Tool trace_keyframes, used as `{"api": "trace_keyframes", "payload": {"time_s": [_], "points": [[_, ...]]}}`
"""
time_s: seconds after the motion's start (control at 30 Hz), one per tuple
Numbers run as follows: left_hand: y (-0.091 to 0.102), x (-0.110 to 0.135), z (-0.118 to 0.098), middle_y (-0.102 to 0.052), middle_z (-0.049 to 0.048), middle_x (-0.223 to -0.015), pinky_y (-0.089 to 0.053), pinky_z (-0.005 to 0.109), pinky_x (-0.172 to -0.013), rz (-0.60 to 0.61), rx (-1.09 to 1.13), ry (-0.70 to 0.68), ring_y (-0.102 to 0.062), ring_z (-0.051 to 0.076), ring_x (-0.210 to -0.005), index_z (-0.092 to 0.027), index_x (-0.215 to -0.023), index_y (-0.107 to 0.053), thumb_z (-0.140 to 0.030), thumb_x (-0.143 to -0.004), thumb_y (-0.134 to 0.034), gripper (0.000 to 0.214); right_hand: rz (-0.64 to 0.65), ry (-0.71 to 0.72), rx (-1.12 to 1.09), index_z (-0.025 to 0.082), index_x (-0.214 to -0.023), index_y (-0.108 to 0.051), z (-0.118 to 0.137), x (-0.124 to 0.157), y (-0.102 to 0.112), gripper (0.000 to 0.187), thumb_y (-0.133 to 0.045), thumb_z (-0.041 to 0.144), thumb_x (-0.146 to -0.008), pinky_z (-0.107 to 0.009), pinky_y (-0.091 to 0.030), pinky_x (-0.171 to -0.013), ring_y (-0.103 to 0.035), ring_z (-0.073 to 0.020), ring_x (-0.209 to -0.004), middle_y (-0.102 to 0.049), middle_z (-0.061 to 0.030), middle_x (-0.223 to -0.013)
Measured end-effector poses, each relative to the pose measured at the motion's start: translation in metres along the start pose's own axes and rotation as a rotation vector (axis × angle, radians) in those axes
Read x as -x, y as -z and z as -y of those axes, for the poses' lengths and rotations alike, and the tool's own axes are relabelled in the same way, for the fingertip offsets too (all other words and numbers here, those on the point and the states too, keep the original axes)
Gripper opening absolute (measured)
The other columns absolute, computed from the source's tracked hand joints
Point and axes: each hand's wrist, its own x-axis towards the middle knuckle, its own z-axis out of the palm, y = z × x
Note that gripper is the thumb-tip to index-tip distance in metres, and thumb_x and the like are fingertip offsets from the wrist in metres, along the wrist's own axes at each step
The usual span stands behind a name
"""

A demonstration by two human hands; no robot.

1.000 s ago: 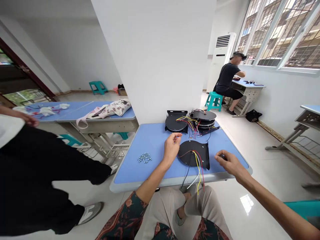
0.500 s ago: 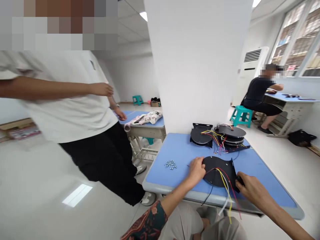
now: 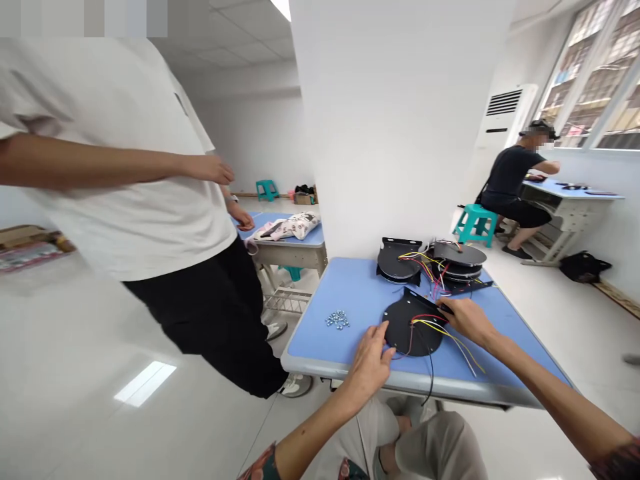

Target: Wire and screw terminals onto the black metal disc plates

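Your open left hand (image 3: 369, 363) and curled right hand (image 3: 467, 320), which may be gripping but I cannot tell, touch the round black metal plate (image 3: 407, 333) on the blue desk (image 3: 330, 353); it looks stiff and a bit heavy, so hold its edge, not its thin colored wires (image 3: 450, 340)

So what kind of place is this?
Probably a workshop room: a blue desk holds black metal plates with coloured wires and a pile of small metal fasteners, and someone works at another desk by the windows.

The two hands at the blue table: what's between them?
The head view shows a black round metal plate with red and yellow wires between the left hand and right hand.
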Motion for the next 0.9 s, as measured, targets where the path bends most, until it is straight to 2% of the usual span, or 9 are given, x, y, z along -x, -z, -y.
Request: {"api": "trace_keyframes", "payload": {"time_s": [0.17, 0.33, 0.4, 0.47, 0.6, 0.7, 0.8, 0.9], "points": [[-0.004, 0.009, 0.009, -0.063, 0.012, -0.115, -0.052, 0.045, -0.101, 0.042, -0.017, -0.109, -0.063, 0.025, -0.105, -0.017, -0.149, -0.049, -0.019, -0.089, -0.052, 0.06, 0.033, 0.026, 0.057, 0.029, -0.126, -0.069, 0.007, -0.027, 0.01, 0.033, -0.049, 0.028, -0.1, -0.028, -0.043, -0.077, -0.071, -0.0251, -0.105, -0.079, -0.0065, -0.11], [0.002, 0.014, 0.001, -0.063, 0.0143, -0.119, -0.048, 0.046, -0.107, 0.065, -0.051, -0.077, -0.059, 0.027, -0.111, -0.015, -0.149, -0.049, -0.018, -0.09, -0.05, 0.059, -0.004, 0.064, 0.066, 0.027, -0.119, -0.072, 0.016, -0.033, 0.011, 0.032, -0.048, 0.025, -0.099, -0.029, -0.042, -0.074, -0.072, -0.0258, -0.1, -0.079, -0.0085, -0.104], [0.007, 0.016, -0.005, -0.064, 0.0141, -0.12, -0.047, 0.044, -0.107, 0.094, -0.048, -0.051, -0.058, 0.027, -0.112, -0.015, -0.148, -0.051, -0.018, -0.089, -0.053, 0.059, -0.026, 0.101, 0.063, 0.024, -0.112, -0.075, 0.012, -0.031, 0.004, 0.032, -0.046, 0.025, -0.099, -0.03, -0.041, -0.068, -0.074, -0.0272, -0.09, -0.079, -0.0105, -0.094], [0.011, 0.016, -0.009, -0.064, 0.0136, -0.122, -0.046, 0.042, -0.108, 0.123, -0.033, -0.051, -0.058, 0.027, -0.113, -0.017, -0.146, -0.054, -0.02, -0.087, -0.058, 0.059, -0.112, 0.089, 0.002, 0.027, -0.107, -0.076, -0.001, -0.035, -0.012, 0.033, -0.045, 0.026, -0.097, -0.031, -0.04, -0.066, -0.074, -0.028, -0.085, -0.079, -0.0087, -0.088], [0.012, 0.009, -0.008, -0.066, 0.0107, -0.12, -0.046, 0.04, -0.107, 0.108, 0.026, -0.013, -0.059, 0.026, -0.109, -0.02, -0.137, -0.061, -0.025, -0.087, -0.063, 0.051, -0.216, 0.089, -0.172, 0.031, -0.103, -0.078, -0.034, -0.064, -0.054, 0.031, -0.05, 0.039, -0.091, -0.035, -0.042, -0.062, -0.073, -0.0339, -0.079, -0.077, -0.009, -0.079], [0.008, 0.003, -0.003, -0.066, 0.009, -0.119, -0.047, 0.04, -0.104, 0.115, 0.03, 0.02, -0.06, 0.026, -0.107, -0.023, -0.134, -0.062, -0.028, -0.082, -0.068, 0.053, -0.234, 0.08, -0.285, 0.033, -0.101, -0.078, -0.047, -0.079, -0.075, 0.033, -0.052, 0.044, -0.086, -0.039, -0.045, -0.063, -0.074, -0.0377, -0.079, -0.078, -0.0094, -0.079], [0.004, 0.001, 0.0, -0.065, 0.0078, -0.118, -0.049, 0.038, -0.1, 0.119, 0.028, 0.02, -0.06, 0.025, -0.104, -0.025, -0.137, -0.06, -0.025, -0.079, -0.07, 0.058, -0.239, 0.072, -0.325, 0.033, -0.099, -0.078, -0.046, -0.08, -0.077, 0.033, -0.051, 0.047, -0.085, -0.04, -0.045, -0.063, -0.074, -0.0384, -0.079, -0.079, -0.0094, -0.081], [0.006, 0.005, -0.006, -0.066, 0.0077, -0.116, -0.048, 0.037, -0.101, 0.12, 0.008, 0.025, -0.06, 0.025, -0.105, -0.023, -0.135, -0.062, -0.021, -0.079, -0.07, 0.056, -0.234, 0.044, -0.263, 0.03, -0.096, -0.077, -0.033, -0.067, -0.059, 0.032, -0.05, 0.046, -0.088, -0.037, -0.043, -0.063, -0.074, -0.0366, -0.079, -0.078, -0.0102, -0.079]]}}
